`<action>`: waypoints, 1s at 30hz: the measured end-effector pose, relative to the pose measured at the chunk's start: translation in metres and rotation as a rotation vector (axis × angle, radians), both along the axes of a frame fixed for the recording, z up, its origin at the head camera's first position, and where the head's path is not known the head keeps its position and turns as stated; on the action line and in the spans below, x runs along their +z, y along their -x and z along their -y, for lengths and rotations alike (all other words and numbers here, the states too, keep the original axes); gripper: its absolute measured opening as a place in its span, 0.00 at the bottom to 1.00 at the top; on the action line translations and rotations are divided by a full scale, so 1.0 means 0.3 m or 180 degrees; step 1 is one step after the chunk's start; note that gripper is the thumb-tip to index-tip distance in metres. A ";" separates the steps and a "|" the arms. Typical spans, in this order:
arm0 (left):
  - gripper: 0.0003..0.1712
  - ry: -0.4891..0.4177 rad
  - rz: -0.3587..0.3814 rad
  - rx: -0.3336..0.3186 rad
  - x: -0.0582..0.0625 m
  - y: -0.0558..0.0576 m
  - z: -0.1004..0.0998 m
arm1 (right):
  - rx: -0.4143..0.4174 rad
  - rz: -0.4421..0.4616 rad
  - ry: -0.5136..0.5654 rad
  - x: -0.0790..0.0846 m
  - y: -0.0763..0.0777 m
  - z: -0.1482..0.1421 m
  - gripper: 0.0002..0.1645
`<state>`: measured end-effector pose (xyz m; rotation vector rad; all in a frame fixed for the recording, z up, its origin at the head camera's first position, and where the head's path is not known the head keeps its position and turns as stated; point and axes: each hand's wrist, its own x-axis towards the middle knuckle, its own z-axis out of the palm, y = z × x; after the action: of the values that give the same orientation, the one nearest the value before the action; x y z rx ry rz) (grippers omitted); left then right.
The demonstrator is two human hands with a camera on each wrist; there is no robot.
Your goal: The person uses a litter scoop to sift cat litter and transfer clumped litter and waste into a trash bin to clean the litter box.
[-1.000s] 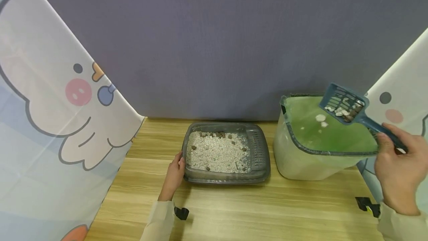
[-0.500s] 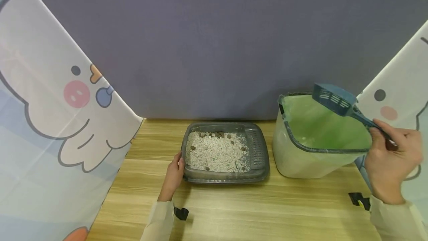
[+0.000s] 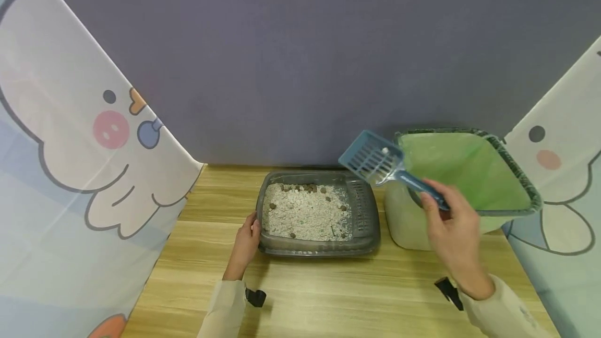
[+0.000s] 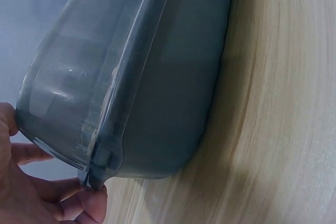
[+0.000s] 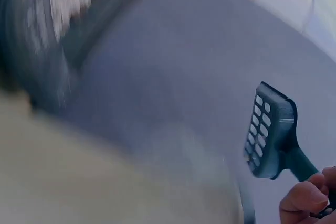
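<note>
The right wrist view is smeared by motion, so the grey tray (image 3: 319, 248) is hard to make out there, and the right hand (image 3: 455, 231) is cut off at that view's edge. Right of the tray, the bin (image 3: 404, 223) is partly hidden by this hand and the blue scoop (image 3: 397, 172) whose handle it grips; the bottom of its green liner (image 3: 497, 171) cannot be seen. The left hand (image 3: 246, 239) grips the tray's left rim, fingers partly hidden by it. The scoop is held up, tilted, its slotted head at the tray's far right corner; whether directly over it, I cannot tell. A small white bit shows on its slots. Pale granules (image 3: 305, 215) with brown lumps fill the tray's floor. Pale marks along the scoop's handle resemble lettering, too small to read.
</note>
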<state>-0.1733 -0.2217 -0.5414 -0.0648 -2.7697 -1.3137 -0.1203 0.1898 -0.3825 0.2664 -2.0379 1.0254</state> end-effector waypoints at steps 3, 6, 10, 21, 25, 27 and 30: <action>0.26 0.0010 -0.0023 0.0036 -0.005 -0.004 0.008 | 0.0329 0.0444 -0.0283 -0.056 0.018 0.098 0.16; 0.26 0.0008 -0.0061 0.0040 -0.008 -0.006 0.013 | 0.0545 0.1063 -0.0431 -0.111 0.045 0.172 0.14; 0.26 -0.0008 -0.0116 0.0048 -0.010 0.000 0.010 | 0.0756 0.1815 -0.0646 -0.186 0.100 0.231 0.17; 0.27 -0.0025 -0.0016 0.0047 0.011 0.011 -0.021 | 0.0976 0.2440 -0.0717 -0.376 0.244 0.311 0.19; 0.26 0.0005 -0.0019 0.0076 0.014 0.004 -0.019 | 0.1072 0.2690 -0.0844 -0.404 0.275 0.354 0.20; 0.26 0.0004 -0.0004 0.0089 0.015 0.001 -0.017 | 0.1086 0.2794 -0.0910 -0.410 0.287 0.378 0.20; 0.27 0.0000 0.0014 0.0093 0.015 -0.003 -0.015 | 0.1159 0.2802 -0.0947 -0.418 0.302 0.413 0.18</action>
<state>-0.1723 -0.2173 -0.5369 -0.0212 -2.7634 -1.3087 -0.2109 0.0658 -0.5078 0.3967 -3.0328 1.1771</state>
